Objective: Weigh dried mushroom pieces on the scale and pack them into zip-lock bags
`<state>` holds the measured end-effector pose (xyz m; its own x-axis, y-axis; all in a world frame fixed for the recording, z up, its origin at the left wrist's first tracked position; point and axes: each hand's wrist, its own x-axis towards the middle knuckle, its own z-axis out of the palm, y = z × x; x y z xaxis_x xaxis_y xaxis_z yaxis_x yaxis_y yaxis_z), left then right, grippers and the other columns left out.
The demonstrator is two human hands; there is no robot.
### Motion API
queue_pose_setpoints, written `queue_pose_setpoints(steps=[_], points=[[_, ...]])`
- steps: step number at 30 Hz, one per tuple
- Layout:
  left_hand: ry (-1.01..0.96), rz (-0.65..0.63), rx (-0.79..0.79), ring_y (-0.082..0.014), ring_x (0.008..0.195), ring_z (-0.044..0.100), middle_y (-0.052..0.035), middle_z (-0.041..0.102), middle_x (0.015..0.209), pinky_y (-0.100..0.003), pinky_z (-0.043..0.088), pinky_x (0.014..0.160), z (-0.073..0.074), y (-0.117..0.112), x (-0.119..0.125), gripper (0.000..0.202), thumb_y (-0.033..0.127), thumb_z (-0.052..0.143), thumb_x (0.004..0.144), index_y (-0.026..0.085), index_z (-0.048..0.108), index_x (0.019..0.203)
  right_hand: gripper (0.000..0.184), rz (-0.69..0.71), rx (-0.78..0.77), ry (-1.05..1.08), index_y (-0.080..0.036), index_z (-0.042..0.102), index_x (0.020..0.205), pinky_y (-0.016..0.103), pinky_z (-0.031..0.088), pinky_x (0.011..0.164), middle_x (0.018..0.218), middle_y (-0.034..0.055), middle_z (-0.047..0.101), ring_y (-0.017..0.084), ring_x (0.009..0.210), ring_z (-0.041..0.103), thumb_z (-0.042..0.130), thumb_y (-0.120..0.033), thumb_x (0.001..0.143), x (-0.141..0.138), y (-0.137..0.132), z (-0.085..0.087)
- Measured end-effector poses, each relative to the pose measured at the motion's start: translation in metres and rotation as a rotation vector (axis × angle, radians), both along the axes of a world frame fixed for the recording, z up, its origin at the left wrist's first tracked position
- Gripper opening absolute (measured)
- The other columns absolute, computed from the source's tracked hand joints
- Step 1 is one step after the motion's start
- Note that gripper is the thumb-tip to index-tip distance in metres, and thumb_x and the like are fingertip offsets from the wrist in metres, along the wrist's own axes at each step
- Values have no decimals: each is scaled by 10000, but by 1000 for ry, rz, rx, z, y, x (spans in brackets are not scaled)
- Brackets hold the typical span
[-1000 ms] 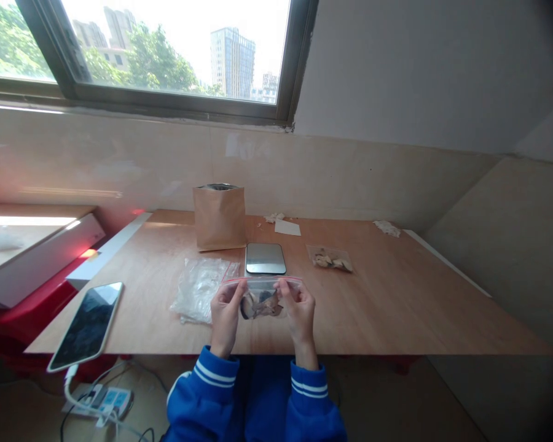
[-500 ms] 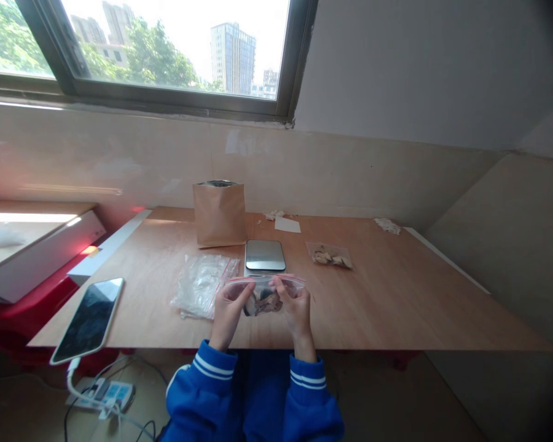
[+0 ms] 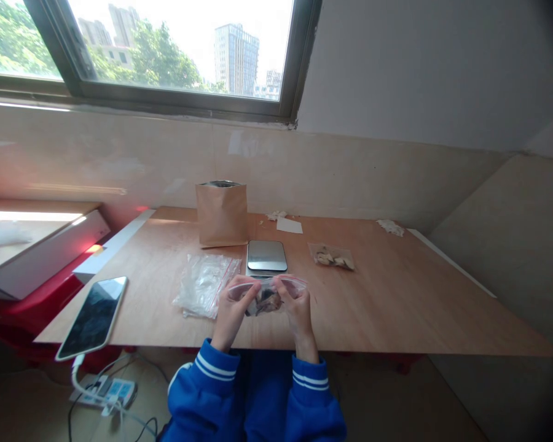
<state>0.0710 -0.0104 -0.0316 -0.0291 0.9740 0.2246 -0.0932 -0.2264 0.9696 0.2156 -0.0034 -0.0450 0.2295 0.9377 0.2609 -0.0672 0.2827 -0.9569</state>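
Note:
My left hand point(image 3: 233, 313) and my right hand point(image 3: 298, 312) both pinch the upper edge of a clear zip bag point(image 3: 265, 301) with a red seal strip, low over the wooden table point(image 3: 396, 301). Dark brown dried pieces point(image 3: 263, 302) sit inside the bag, partly hidden by my fingers. Just beyond my hands lies a flat digital scale point(image 3: 267, 256) with a metal top. A loose, flattened plastic zip bag point(image 3: 203, 285) lies next to my left hand.
A smaller bag of pale dried pieces point(image 3: 330, 257) lies right of the scale. A kraft paper pouch point(image 3: 221, 215) stands at the back, near paper scraps point(image 3: 289, 226). A smartphone point(image 3: 92, 318) lies at the left table edge, with a cable running to a power strip point(image 3: 104, 393) on the floor.
My hands have moved closer together, pinching the bag's top edge inward. The view has tilted slightly, so the table sits a little higher in the frame.

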Motion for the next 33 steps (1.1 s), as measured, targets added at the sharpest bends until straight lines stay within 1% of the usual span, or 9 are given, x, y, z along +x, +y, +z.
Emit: queue_pose_setpoints(steps=[2, 4, 7, 14, 20, 23, 27, 30, 33], points=[[6, 3, -2, -174, 740, 656, -48, 700, 780, -268, 524, 705, 0, -1, 0, 230, 386, 697, 780, 160, 700, 822, 233, 65, 3, -29, -182, 708, 801, 290, 545, 679, 781, 44, 725, 193, 741, 678, 707, -413, 769, 0, -2, 0], [0, 12, -2, -178, 770, 659, -51, 705, 796, -264, 518, 722, 0, -2, -1, 226, 379, 704, 775, 158, 708, 821, 226, 98, 12, -50, -191, 717, 786, 293, 547, 674, 775, 38, 721, 192, 736, 673, 713, -416, 761, -1, -3, -1], [-16, 37, -9, -178, 797, 660, -49, 712, 811, -256, 508, 734, 0, -2, -2, 213, 367, 710, 771, 161, 715, 824, 213, 77, 24, -47, -196, 724, 775, 286, 540, 651, 750, 30, 715, 183, 702, 663, 719, -408, 757, -4, -3, -2], [-21, 78, -30, -181, 786, 662, -51, 725, 822, -260, 506, 718, 0, 0, -3, 225, 374, 726, 752, 160, 725, 821, 161, -26, 72, -57, -195, 717, 765, 251, 493, 591, 686, 15, 679, 156, 633, 627, 703, -355, 778, -13, -5, 3], [3, 47, -8, -201, 838, 670, -64, 721, 840, -289, 517, 775, -3, 2, -1, 250, 397, 702, 771, 156, 717, 837, 177, 53, 70, -78, -194, 718, 774, 257, 513, 625, 717, 18, 689, 156, 666, 629, 703, -371, 778, -15, -3, 2], [-6, 45, 16, -206, 851, 667, -71, 718, 848, -298, 520, 787, -4, 2, 0, 242, 390, 700, 774, 157, 716, 841, 180, 62, 78, -87, -195, 720, 779, 263, 518, 636, 727, 22, 693, 158, 674, 629, 701, -375, 778, -17, -2, 3], [-18, 72, 48, -197, 834, 668, -65, 709, 839, -284, 519, 775, -2, 1, 6, 231, 384, 696, 779, 161, 697, 838, 176, 14, 80, -65, -196, 697, 756, 260, 521, 631, 704, 18, 686, 155, 659, 631, 694, -370, 782, -23, -3, 5], [-5, 99, 39, -194, 812, 673, -60, 708, 837, -281, 520, 754, 1, -1, 11, 241, 404, 676, 792, 169, 682, 848, 194, -47, 51, -27, -199, 671, 746, 259, 525, 608, 670, 8, 678, 154, 625, 635, 688, -389, 783, -29, -4, 5], [-12, 118, 28, -194, 816, 675, -56, 706, 834, -278, 517, 750, 3, -3, 13, 248, 412, 668, 798, 169, 668, 848, 201, -73, 56, -5, -197, 666, 742, 264, 528, 631, 690, 12, 695, 162, 649, 651, 699, -393, 775, -32, -3, 4]])
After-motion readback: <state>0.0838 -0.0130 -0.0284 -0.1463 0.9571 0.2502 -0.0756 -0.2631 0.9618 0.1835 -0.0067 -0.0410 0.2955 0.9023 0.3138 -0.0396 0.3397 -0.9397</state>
